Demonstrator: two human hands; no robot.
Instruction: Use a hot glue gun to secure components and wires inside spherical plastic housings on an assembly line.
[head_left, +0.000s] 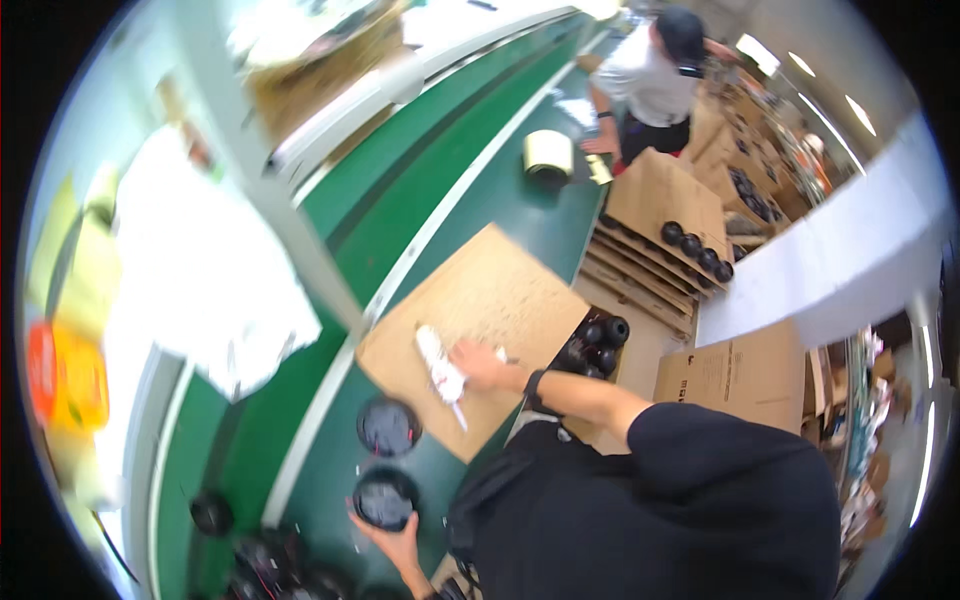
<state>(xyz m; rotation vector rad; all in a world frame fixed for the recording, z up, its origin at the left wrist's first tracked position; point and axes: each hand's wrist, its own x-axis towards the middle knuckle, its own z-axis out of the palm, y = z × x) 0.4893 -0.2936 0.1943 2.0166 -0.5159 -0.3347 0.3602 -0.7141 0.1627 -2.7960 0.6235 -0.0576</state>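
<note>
Round black part point(385, 497) sat in left hand point(396, 545) over green bench point(325, 470), fingers and thumb spread round near rim. Right hand point(480, 366) was at white bottle point(438, 362) lying on cardboard sheet point(510, 290); finger closure blurred, grip couldn't be told. Second black disc point(388, 425) lay just beyond.

Round black part point(384, 498) you are gripping, sitting lower left of centre, white tube point(434, 358) with reddish marks, lying aslant near mid-frame, its slim tip point(460, 416) pointing toward the lower edge
</note>
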